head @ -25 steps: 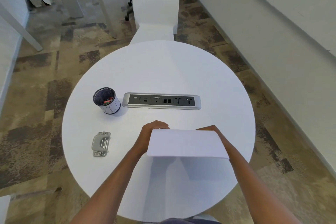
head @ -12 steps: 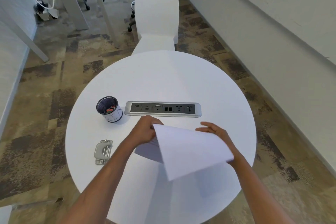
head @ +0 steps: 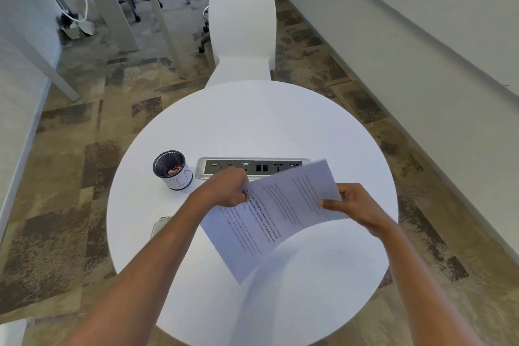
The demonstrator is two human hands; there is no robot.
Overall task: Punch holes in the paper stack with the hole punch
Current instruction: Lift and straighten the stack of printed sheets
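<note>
A thin stack of printed white paper [head: 276,213] is held above the round white table [head: 252,121], tilted and turned at an angle. My left hand [head: 224,191] grips its left edge with curled fingers. My right hand [head: 351,202] pinches its right edge, thumb on top. The grey metal hole punch [head: 160,222] lies on the table to the left, mostly hidden behind my left forearm; only its upper corner shows.
A black mesh cup [head: 172,170] with small red items stands left of a recessed power and socket strip [head: 224,167]. A white chair [head: 243,36] is tucked in at the far side. A fan and desks stand further back.
The paper stack has been rotated and flattened so its printed side faces up. My right hand has closed onto its right edge. My left forearm now covers most of the hole punch.
</note>
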